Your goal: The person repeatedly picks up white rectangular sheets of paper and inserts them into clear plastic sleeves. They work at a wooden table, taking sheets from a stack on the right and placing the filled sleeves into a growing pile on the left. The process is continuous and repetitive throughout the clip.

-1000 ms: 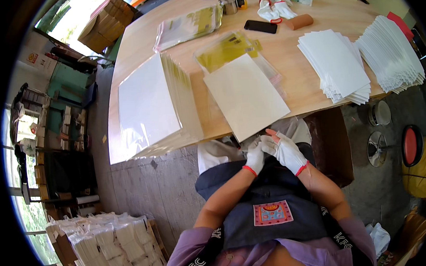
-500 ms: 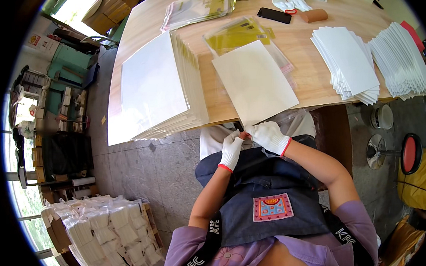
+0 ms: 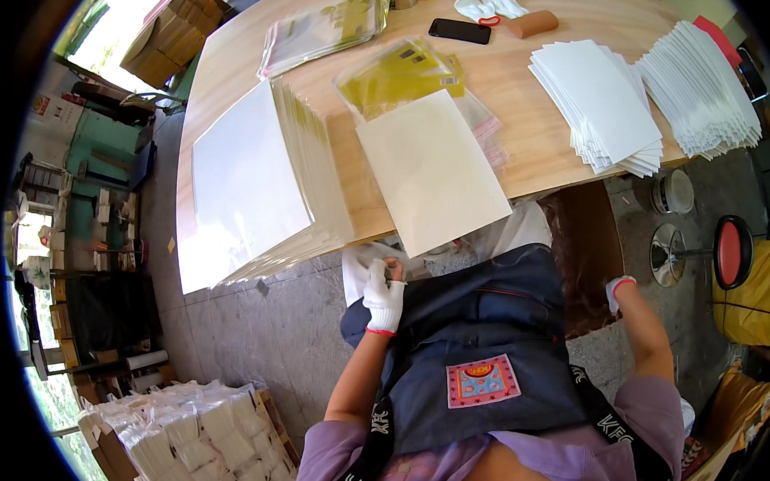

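My left hand [image 3: 384,300], in a white knit glove with bare fingertips, hovers over my lap just below the table edge. Its fingers are loosely bent and apart, with nothing visible between them. Close above it, a cream board [image 3: 434,173] lies at a slant, its near corner jutting past the edge. Beneath the board are clear plastic sleeves with olive printing [image 3: 394,87]. My right hand [image 3: 619,293] is low on the right, at the side of a brown box [image 3: 588,260]; its fingers are mostly hidden.
A tall stack of sleeved white boards [image 3: 251,173] stands on the left of the table. Fanned white cards [image 3: 600,99] lie on the right. At the back are more sleeves [image 3: 322,35], a phone [image 3: 459,31] and spare gloves [image 3: 490,4]. A stool [image 3: 734,253] stands right.
My hands have parted from where they met at the table edge. The right went right and down to the brown box; the left dropped slightly leftward and its fingers loosened. The view shifted.
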The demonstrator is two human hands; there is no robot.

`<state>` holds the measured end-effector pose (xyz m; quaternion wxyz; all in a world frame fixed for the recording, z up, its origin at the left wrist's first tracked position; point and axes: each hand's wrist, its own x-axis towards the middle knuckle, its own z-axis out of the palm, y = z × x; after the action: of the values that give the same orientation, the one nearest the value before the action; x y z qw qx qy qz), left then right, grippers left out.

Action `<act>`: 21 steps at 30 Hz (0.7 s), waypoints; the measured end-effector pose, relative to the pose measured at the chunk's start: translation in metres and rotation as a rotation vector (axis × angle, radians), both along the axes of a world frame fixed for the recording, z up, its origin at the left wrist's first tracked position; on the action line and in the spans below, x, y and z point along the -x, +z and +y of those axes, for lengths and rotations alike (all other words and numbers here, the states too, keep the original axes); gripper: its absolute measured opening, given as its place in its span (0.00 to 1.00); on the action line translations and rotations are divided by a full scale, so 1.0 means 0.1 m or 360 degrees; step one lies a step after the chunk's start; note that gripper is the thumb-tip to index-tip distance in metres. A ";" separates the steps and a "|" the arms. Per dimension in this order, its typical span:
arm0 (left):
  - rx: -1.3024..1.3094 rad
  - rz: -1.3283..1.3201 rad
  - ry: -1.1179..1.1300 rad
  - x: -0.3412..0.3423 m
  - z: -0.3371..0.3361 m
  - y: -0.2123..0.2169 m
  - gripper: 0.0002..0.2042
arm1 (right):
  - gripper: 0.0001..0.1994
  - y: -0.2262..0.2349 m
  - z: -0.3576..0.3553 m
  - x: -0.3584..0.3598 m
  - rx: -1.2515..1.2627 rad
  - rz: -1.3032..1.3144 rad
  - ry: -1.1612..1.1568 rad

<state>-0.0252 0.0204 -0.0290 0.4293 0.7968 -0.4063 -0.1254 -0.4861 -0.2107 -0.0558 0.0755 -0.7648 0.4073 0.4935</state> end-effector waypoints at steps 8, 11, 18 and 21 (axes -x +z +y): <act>0.0257 -0.0811 -0.0586 -0.08 -0.31 0.18 0.07 | 0.16 1.04 0.13 -2.04 0.0711 -0.2338 0.0509; 0.0312 -0.0793 -0.0302 0.04 -0.33 0.31 0.07 | 0.13 0.89 0.04 -2.27 0.0501 -0.2298 0.0509; 0.0365 0.1315 0.0435 0.05 -0.35 0.15 0.18 | 0.14 0.61 0.11 -2.50 0.0510 -0.2405 -0.0996; 0.0697 0.1821 0.0247 0.06 -0.36 0.36 0.19 | 0.12 0.51 0.14 -2.43 0.0294 -0.2665 -0.1162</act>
<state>-0.0312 -0.0154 0.0073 0.7406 0.5239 -0.0687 -0.4151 -0.2433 -0.1963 -0.0046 0.4357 -0.6995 0.4736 -0.3108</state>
